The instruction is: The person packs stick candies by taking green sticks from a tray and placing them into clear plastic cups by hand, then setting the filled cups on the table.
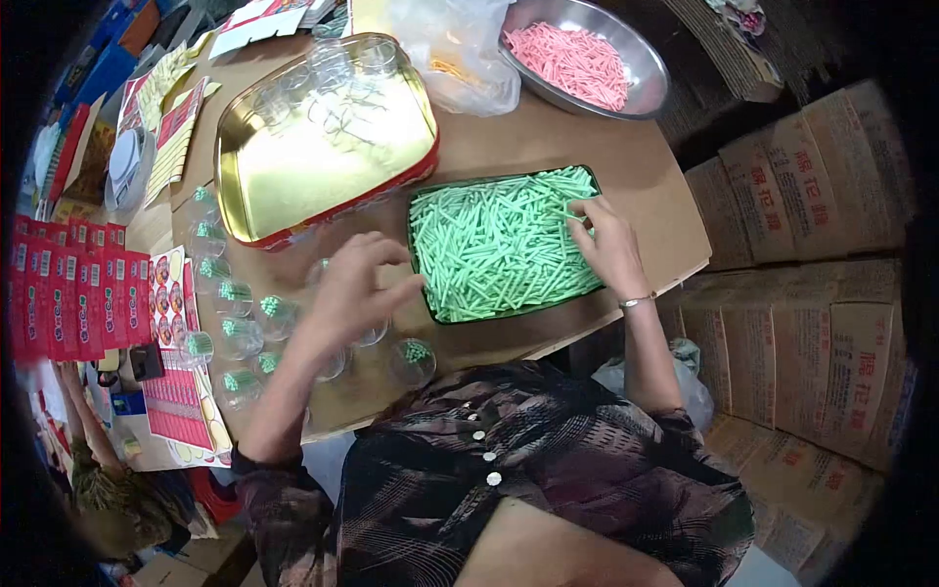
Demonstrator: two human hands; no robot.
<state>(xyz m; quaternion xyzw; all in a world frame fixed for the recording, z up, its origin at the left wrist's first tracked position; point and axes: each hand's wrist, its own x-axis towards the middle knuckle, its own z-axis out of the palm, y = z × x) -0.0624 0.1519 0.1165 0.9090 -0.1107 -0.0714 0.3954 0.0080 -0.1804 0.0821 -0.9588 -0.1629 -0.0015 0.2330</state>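
Reaches with the right hand [610,247] over the right side of the dark-rimmed tray [509,315], curling thumb and forefinger at the green sticks [499,240] heaped inside; cannot tell whether pinching any. Holds the left hand [360,282] just left of the tray, palm down, with fingers loosely spread and thumb stretched toward the rim, apparently gripping nothing. Left of the tray, shows many clear cups [235,298] with bundles of green sticks standing in them; near its front left corner, one more filled cup [413,362]. Beyond the tray to the left, shows a gold-lined tin [293,181] with clear cups inside; straight beyond, a plastic bag [479,83]; beyond to the right, a steel bowl [648,86] of pink sticks [567,64].
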